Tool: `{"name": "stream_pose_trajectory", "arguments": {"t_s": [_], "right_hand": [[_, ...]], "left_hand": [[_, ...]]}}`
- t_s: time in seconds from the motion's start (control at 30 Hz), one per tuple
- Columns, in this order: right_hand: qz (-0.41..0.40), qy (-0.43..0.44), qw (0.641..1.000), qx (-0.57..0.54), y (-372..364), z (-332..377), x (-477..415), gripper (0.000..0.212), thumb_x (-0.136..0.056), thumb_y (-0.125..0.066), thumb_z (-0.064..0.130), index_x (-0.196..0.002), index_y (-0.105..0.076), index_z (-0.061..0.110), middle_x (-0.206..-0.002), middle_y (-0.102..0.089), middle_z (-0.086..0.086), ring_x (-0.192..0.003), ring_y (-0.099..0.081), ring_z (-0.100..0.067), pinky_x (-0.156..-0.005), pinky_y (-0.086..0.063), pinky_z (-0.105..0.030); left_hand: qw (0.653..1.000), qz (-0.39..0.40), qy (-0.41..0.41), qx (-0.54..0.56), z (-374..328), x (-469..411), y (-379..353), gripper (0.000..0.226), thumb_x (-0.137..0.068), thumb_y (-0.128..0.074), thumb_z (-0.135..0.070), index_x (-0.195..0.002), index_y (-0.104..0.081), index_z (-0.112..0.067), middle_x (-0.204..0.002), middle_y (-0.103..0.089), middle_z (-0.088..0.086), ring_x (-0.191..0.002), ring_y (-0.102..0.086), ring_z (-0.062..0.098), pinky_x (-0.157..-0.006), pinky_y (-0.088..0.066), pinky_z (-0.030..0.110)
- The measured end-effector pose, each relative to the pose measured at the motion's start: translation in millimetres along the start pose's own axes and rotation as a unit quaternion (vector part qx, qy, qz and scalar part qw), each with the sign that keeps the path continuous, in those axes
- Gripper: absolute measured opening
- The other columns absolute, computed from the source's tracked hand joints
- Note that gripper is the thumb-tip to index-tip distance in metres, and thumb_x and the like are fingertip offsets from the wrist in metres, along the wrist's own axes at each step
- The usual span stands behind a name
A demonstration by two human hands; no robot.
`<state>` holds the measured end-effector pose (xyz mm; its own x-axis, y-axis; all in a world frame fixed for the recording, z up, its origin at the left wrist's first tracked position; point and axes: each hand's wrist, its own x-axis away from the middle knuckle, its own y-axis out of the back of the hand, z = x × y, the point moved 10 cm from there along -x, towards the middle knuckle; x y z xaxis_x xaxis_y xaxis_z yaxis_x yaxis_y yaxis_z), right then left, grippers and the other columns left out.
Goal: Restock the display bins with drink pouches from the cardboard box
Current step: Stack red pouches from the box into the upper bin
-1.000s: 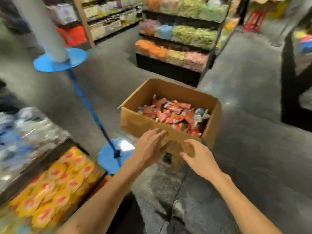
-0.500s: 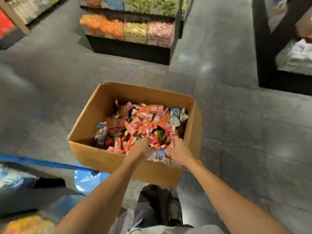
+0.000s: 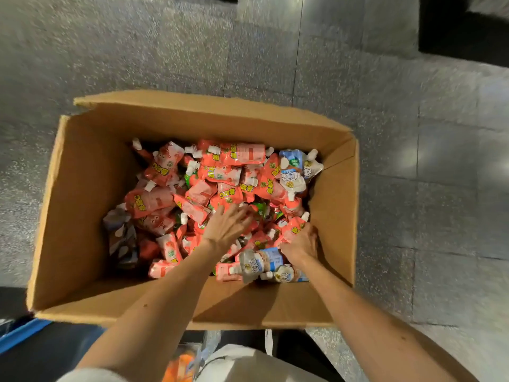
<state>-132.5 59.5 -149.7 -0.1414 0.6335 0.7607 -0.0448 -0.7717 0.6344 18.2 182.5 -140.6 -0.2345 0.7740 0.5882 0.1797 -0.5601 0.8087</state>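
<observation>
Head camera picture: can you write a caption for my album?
Left hand rests flat on the drink pouches, right hand grips one, inside the cardboard box.

Left hand [image 3: 226, 228], right hand [image 3: 300, 245], among pouches [image 3: 239, 155], cardboard box [image 3: 82, 202]

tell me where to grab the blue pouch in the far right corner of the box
Probably pinch the blue pouch across its flat body, coming from above and the left: it lies atop the pile, and the cardboard box wall crowds its right side.
</observation>
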Motion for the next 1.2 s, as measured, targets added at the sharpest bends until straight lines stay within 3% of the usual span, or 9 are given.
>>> {"name": "stream_pose_trajectory", "arguments": {"t_s": [0.17,0.33,0.53,0.67,0.73,0.8,0.93,1.1,1.2], "right_hand": [[-0.015,-0.014,0.999,0.033,-4,9,-12,0.094,-0.078,-0.083,0.029,-0.149,-0.026,0.005,-0.146,-0.031,-0.013,-0.126,-0.05,-0.037,-0.091,-0.05,-0.042],[-0.036,-0.011,0.996,0.076,4,12,-19,0.069,-0.082,-0.081,0.024,-0.138,-0.045,0.007,-0.139,-0.041,-0.012,-0.119,-0.055,-0.034,-0.088,-0.051,-0.04],[-0.036,-0.034,0.999,0.016,-6,11,-12,0.081,-0.08,-0.082,0.016,-0.146,-0.035,0.012,-0.144,-0.039,-0.018,-0.124,-0.053,-0.039,-0.092,-0.05,-0.042],[-0.053,-0.086,0.995,-0.017,-10,11,-12,0.092,-0.074,-0.087,0.022,-0.14,-0.026,0.001,-0.144,-0.042,-0.025,-0.131,-0.045,-0.04,-0.094,-0.048,-0.046],[-0.079,-0.104,0.991,-0.02,2,11,-16,0.088,-0.076,-0.086,0.023,-0.137,-0.028,-0.001,-0.139,-0.047,-0.026,-0.126,-0.05,-0.041,-0.094,-0.047,-0.046],[-0.099,-0.113,0.989,-0.01,16,11,-19,0.085,-0.078,-0.085,0.027,-0.136,-0.03,-0.002,-0.137,-0.048,-0.026,-0.124,-0.053,-0.041,-0.093,-0.047,-0.045],[-0.095,-0.104,0.99,0.016,15,14,-23,0.067,-0.085,-0.078,0.026,-0.136,-0.045,0.0,-0.136,-0.049,-0.024,-0.121,-0.056,-0.04,-0.093,-0.05,-0.044],[-0.092,-0.071,0.993,0.021,15,18,-25,0.041,-0.089,-0.074,0.02,-0.124,-0.061,0.004,-0.13,-0.057,-0.022,-0.116,-0.059,-0.04,-0.092,-0.051,-0.043],[-0.099,-0.039,0.994,0.017,11,21,-17,0.039,-0.087,-0.075,0.022,-0.121,-0.064,0.008,-0.125,-0.062,-0.018,-0.112,-0.061,-0.037,-0.089,-0.051,-0.04]], "left_hand": [[0.996,-0.042,-0.049,-0.058,-7,-14,-3,0.073,-0.098,-0.052,-0.005,-0.156,-0.008,-0.012,-0.148,-0.028,0.015,-0.129,-0.035,0.031,-0.097,-0.042,0.042],[0.981,-0.059,-0.115,-0.146,-21,-11,-6,0.047,-0.1,-0.046,-0.006,-0.145,-0.035,-0.011,-0.145,-0.033,0.017,-0.134,-0.033,0.033,-0.099,-0.04,0.044],[0.976,-0.067,-0.157,-0.131,-14,-5,-12,0.037,-0.091,-0.063,-0.013,-0.126,-0.054,-0.009,-0.12,-0.067,0.011,-0.137,-0.039,0.032,-0.102,-0.039,0.05],[0.968,-0.162,-0.174,-0.08,-8,9,21,0.027,-0.065,-0.085,-0.016,-0.085,-0.065,-0.015,-0.06,-0.064,-0.002,-0.081,-0.06,0.022,-0.08,-0.043,0.038],[0.969,-0.206,-0.132,-0.019,10,9,31,0.024,-0.068,-0.082,-0.017,-0.085,-0.067,-0.013,-0.064,-0.064,0.001,-0.075,-0.059,0.022,-0.07,-0.046,0.034],[0.969,-0.221,-0.021,0.107,44,7,35,0.025,-0.085,-0.068,-0.025,-0.104,-0.065,-0.008,-0.087,-0.066,0.009,-0.083,-0.06,0.028,-0.069,-0.047,0.038],[0.904,-0.121,0.261,0.317,100,5,21,0.063,-0.086,-0.063,-0.06,-0.126,-0.052,-0.012,-0.109,-0.055,0.013,-0.102,-0.052,0.031,-0.081,-0.048,0.042],[0.872,-0.067,0.356,0.328,90,-1,5,0.094,-0.071,-0.066,-0.076,-0.132,-0.038,-0.01,-0.126,-0.047,0.017,-0.11,-0.053,0.035,-0.095,-0.044,0.044],[0.869,-0.065,0.368,0.325,84,2,-1,0.088,-0.079,-0.069,-0.064,-0.135,-0.035,-0.006,-0.13,-0.043,0.02,-0.106,-0.055,0.036,-0.091,-0.046,0.043]]}}
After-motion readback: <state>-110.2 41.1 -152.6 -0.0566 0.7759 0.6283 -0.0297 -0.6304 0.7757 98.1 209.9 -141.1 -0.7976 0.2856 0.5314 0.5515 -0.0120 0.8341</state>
